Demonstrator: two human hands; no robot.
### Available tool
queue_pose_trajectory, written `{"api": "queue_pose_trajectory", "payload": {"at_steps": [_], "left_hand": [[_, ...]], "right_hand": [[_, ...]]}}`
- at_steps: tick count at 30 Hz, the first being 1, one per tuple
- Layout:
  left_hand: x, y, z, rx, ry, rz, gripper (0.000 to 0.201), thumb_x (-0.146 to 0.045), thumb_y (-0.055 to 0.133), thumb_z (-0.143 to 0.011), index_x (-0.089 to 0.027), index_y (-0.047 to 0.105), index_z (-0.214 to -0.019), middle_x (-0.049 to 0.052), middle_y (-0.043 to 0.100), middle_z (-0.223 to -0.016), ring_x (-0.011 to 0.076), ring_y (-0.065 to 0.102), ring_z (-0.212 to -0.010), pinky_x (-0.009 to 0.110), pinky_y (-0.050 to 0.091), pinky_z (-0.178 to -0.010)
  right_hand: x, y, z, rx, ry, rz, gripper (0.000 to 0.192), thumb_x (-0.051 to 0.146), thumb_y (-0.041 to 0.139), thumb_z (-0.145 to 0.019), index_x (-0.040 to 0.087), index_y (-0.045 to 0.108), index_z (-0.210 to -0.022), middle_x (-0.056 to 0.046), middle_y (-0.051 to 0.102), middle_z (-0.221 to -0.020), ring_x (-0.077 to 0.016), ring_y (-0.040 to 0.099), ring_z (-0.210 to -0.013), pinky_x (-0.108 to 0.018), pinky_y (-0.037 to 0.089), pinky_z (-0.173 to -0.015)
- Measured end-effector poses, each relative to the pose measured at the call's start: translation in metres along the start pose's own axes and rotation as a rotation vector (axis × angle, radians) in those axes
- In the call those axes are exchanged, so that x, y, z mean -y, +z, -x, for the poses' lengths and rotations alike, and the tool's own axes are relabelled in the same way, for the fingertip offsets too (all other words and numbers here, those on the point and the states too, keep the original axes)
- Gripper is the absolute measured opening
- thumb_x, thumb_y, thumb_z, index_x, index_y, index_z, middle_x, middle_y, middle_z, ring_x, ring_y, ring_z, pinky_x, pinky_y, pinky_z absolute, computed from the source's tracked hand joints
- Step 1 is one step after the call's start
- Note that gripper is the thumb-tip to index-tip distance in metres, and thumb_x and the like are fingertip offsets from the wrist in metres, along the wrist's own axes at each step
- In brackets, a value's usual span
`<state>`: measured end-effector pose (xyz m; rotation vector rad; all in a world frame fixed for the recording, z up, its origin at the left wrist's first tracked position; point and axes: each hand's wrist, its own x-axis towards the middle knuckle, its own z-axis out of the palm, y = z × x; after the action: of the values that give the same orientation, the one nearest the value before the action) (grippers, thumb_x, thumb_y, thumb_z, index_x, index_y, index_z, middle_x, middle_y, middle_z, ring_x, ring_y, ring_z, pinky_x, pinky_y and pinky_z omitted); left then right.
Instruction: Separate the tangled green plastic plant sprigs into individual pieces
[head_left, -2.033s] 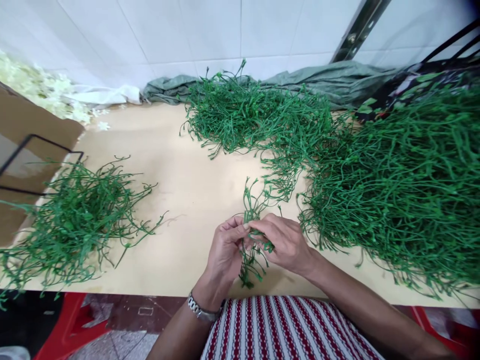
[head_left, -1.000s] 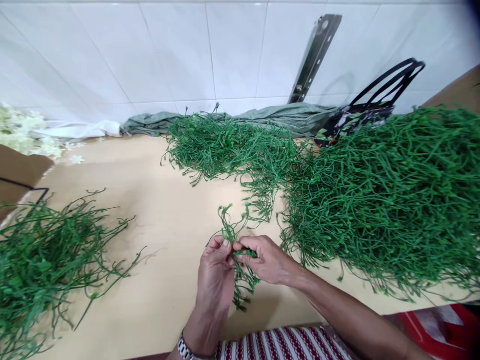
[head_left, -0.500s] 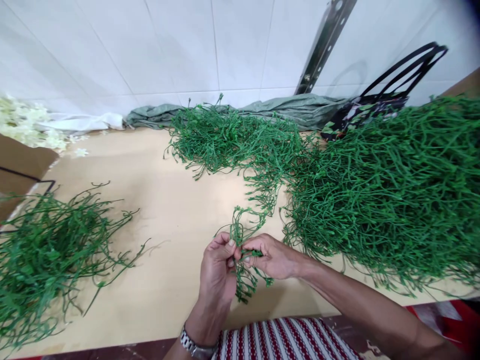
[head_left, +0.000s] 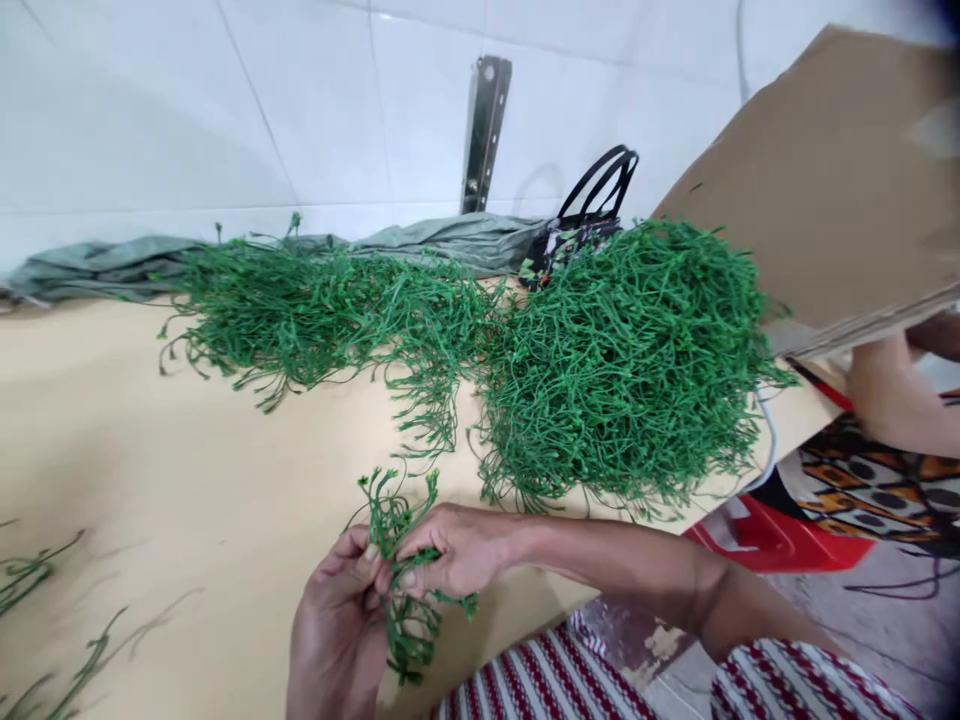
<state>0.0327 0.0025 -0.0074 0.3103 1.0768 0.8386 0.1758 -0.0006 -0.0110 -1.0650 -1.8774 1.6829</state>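
Two hands work at one bunch of green stems [head_left: 411,638], held just above the near edge of the desk [head_left: 195,500]. The left hand [head_left: 337,615] has its fingers [head_left: 354,545] pinched closed on the bunch's middle; the right hand [head_left: 454,552], just beside it, has thumb and forefinger closed on stems of the same bunch. Beyond lie two heaps of similar stems, one large heap [head_left: 630,370] and one lower heap [head_left: 315,315], which meet, and parts of a few loose stems [head_left: 91,662] show at the left edge; single stems are too tangled to count. Behind are one black-handled bag [head_left: 566,245] and one grey-green cloth [head_left: 112,265]; one piece of cardboard [head_left: 825,190] stands at the right, near one co-worker's arm [head_left: 892,395]. The held bunch is thin and wiry, its stems curling and splaying above and below the grip, with small knobbly, brighter green tips.
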Motion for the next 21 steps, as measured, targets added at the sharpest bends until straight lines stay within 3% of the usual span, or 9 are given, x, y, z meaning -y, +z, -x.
{"api": "queue_pose_trajectory", "payload": {"at_steps": [5,8,12,16,21], "left_hand": [[-0.0002,0.0039,0.0015,0.07,0.011,0.055,0.02,-0.01,0.069,-0.052,-0.013,0.05,-0.058,-0.004,0.048,-0.041,0.0033,0.037,-0.036,0.012,0.027,-0.038],[-0.0014,0.0028,0.0005,0.107,0.034,0.076,0.019,-0.013,0.068,-0.057,-0.013,0.05,-0.06,-0.002,0.052,-0.046,0.0044,0.041,-0.039,0.014,0.031,-0.041],[-0.0029,-0.0004,0.0013,0.142,0.049,0.085,0.016,-0.012,0.066,-0.061,-0.013,0.05,-0.06,-0.002,0.053,-0.046,0.005,0.043,-0.04,0.014,0.033,-0.042],[-0.0036,-0.0018,0.0019,0.181,0.015,0.096,0.014,-0.012,0.064,-0.064,-0.013,0.05,-0.061,-0.002,0.053,-0.047,0.0048,0.043,-0.041,0.014,0.032,-0.042],[-0.0028,-0.0023,0.0,0.16,0.02,0.142,0.015,-0.009,0.066,-0.061,-0.013,0.051,-0.06,0.0,0.056,-0.053,0.0055,0.047,-0.046,0.013,0.033,-0.042]], "right_hand": [[-0.0016,-0.0033,0.0032,-0.073,0.014,-0.095,0.015,0.013,0.05,-0.079,0.008,0.064,-0.082,0.0,0.054,-0.071,-0.0078,0.047,-0.065,-0.017,0.037,-0.061],[-0.005,-0.0044,0.0051,-0.107,0.06,-0.093,0.019,0.017,0.045,-0.083,0.008,0.061,-0.084,0.003,0.044,-0.062,-0.0072,0.039,-0.056,-0.018,0.032,-0.053],[-0.0059,-0.0046,0.0067,-0.09,0.01,-0.043,0.02,0.022,0.042,-0.086,0.01,0.058,-0.084,0.005,0.036,-0.059,-0.0071,0.033,-0.053,-0.019,0.028,-0.049],[-0.0036,-0.0035,0.0071,-0.133,-0.046,0.031,0.019,0.022,0.044,-0.085,0.012,0.058,-0.079,0.002,0.046,-0.064,-0.0085,0.041,-0.059,-0.02,0.035,-0.055],[-0.0022,0.0002,0.0093,-0.214,-0.073,0.055,0.016,0.018,0.045,-0.084,0.012,0.06,-0.085,-0.002,0.059,-0.077,-0.0117,0.052,-0.072,-0.024,0.042,-0.065]]}}
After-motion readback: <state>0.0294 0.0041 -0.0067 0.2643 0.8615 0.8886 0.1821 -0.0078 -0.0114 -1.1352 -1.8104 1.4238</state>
